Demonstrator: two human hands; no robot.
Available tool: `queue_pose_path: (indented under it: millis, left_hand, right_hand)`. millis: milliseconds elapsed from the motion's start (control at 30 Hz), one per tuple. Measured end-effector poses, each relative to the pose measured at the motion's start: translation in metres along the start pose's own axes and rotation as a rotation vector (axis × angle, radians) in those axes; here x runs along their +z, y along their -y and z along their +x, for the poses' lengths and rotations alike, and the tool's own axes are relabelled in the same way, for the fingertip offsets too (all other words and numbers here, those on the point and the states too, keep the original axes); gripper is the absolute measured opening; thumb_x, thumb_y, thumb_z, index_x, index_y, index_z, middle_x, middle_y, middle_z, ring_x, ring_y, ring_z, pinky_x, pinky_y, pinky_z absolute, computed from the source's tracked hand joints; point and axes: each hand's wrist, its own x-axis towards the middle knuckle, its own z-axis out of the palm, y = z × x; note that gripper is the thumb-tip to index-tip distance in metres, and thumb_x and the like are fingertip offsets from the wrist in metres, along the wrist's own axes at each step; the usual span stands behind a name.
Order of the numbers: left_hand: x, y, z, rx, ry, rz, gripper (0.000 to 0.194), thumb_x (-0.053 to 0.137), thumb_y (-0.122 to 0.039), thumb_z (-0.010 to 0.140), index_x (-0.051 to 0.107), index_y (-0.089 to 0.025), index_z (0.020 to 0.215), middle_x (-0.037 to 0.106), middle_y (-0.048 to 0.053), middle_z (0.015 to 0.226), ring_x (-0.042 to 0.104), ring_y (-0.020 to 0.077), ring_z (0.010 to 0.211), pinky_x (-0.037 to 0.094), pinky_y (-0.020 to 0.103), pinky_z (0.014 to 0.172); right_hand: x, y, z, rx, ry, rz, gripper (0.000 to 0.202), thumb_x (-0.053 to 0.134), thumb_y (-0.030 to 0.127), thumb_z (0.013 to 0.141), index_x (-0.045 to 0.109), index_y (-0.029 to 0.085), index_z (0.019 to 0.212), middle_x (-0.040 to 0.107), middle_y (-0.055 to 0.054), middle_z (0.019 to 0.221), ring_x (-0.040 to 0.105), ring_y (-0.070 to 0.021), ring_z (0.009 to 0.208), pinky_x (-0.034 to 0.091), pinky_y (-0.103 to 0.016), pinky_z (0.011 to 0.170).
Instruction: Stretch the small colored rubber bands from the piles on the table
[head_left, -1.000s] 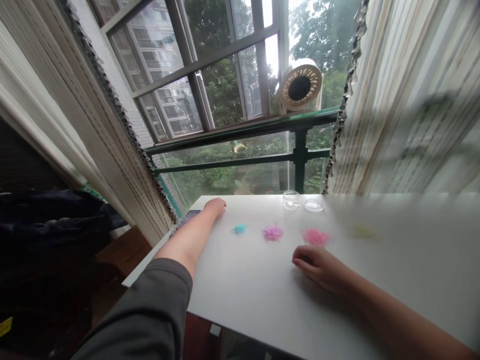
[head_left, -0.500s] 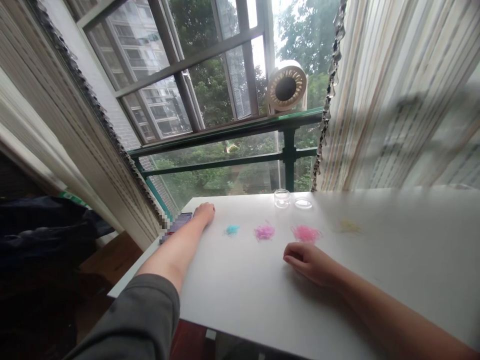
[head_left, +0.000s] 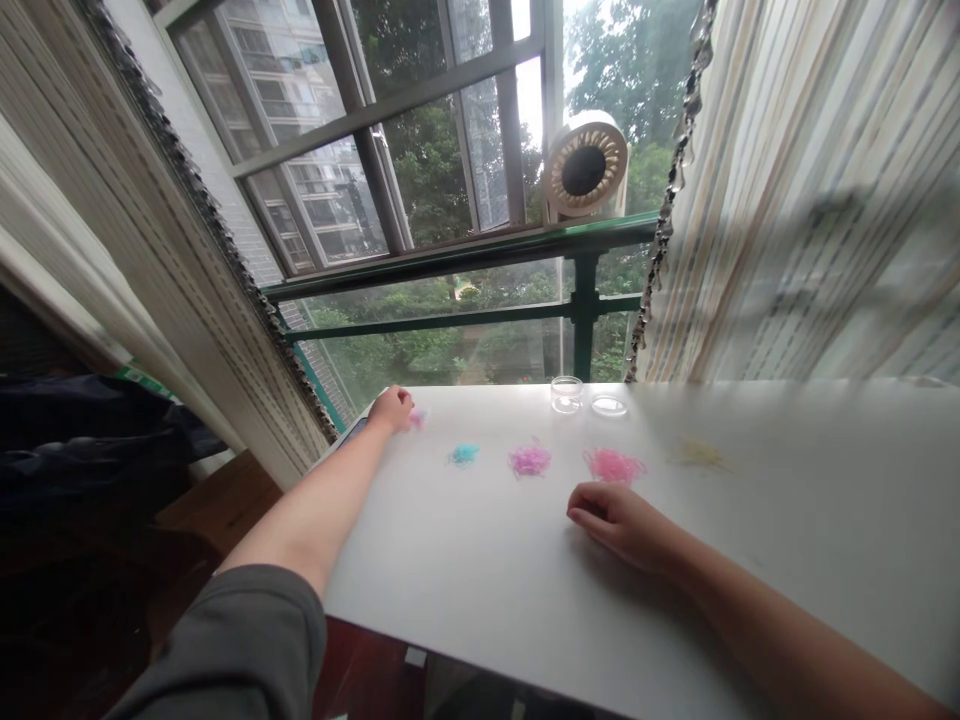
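At the table's far left edge, my left hand [head_left: 391, 408] has its fingers curled and closed; what they hold, if anything, is hidden. Just right of its fingertips lies a small pink and lilac pile [head_left: 417, 418], partly covered by the hand. My right hand [head_left: 619, 522] rests on the table, loosely closed, with nothing visible in it. Beyond it is a pile of pink bands [head_left: 615, 464], resembling small rubber bands. Similar piles of purple bands [head_left: 530, 459], turquoise bands [head_left: 464, 454] and pale yellow bands [head_left: 700, 454] lie in a row.
A clear round jar [head_left: 566, 395] and its clear lid [head_left: 608, 406] stand at the back of the white table [head_left: 480, 570]. Partly under my left forearm is a phone-like dark flat object [head_left: 352, 433]. A round fan [head_left: 586, 168] sits on the green railing [head_left: 480, 262], between curtains.
My left hand has shifted left and slightly back, and a pink and lilac pile now shows beside it. My right hand has stayed in place. The view has tilted slightly.
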Motion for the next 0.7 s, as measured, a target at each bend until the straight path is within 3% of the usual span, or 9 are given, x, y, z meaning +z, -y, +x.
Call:
queue_pose_path:
  millis: [133,267,467,600,700]
  left_hand:
    - [0.003,-0.014,-0.009,-0.012,0.003,-0.204,0.019,0.044,-0.028,0.076,0.055,-0.015,0.084,0.064,0.008,0.092,0.057,0.0127,0.062,0.043,0.022,0.047]
    - [0.016,-0.045,-0.033,0.042,0.059,-0.404,0.027,0.039,-0.033,0.079,0.054,-0.014,0.091,0.064,0.008,0.090,0.058,0.0115,0.070,0.043,0.018,0.049]
    - [0.038,-0.108,-0.097,0.158,0.421,-1.069,0.021,0.054,-0.033,0.069,0.052,-0.015,0.081,0.058,0.002,0.071,0.051,0.0075,0.059,0.041,0.018,0.053]
    - [0.055,-0.147,-0.133,0.163,0.611,-1.241,0.022,0.059,-0.027,0.067,0.055,-0.015,0.085,0.056,0.001,0.069,0.051,0.0070,0.058,0.041,0.019,0.055]
    - [0.068,-0.165,-0.154,0.183,0.645,-1.285,0.021,0.056,-0.024,0.070,0.057,-0.015,0.089,0.056,0.001,0.069,0.051,0.0072,0.059,0.041,0.019,0.055]
  right_hand:
    - [0.000,0.000,0.000,0.002,0.008,0.000,0.018,0.045,0.028,0.079,0.057,0.016,0.073,0.053,0.000,0.061,0.045,-0.0122,0.057,0.033,-0.023,0.052]
    - [0.001,0.000,0.001,-0.011,-0.005,-0.013,0.016,0.046,0.026,0.079,0.057,0.016,0.072,0.054,0.000,0.063,0.046,-0.0118,0.058,0.033,-0.023,0.052]
    - [0.002,0.000,0.002,-0.015,-0.043,0.002,0.012,0.049,0.023,0.077,0.058,0.016,0.072,0.054,0.000,0.062,0.045,-0.0100,0.055,0.032,-0.021,0.050]
    - [0.002,-0.001,0.002,-0.018,-0.065,0.049,0.012,0.049,0.023,0.077,0.058,0.016,0.075,0.049,0.002,0.057,0.041,-0.0090,0.052,0.031,-0.020,0.049]
    - [0.000,-0.001,0.001,-0.025,-0.111,0.099,0.011,0.049,0.024,0.078,0.057,0.016,0.079,0.044,0.004,0.055,0.039,-0.0083,0.050,0.031,-0.020,0.049]
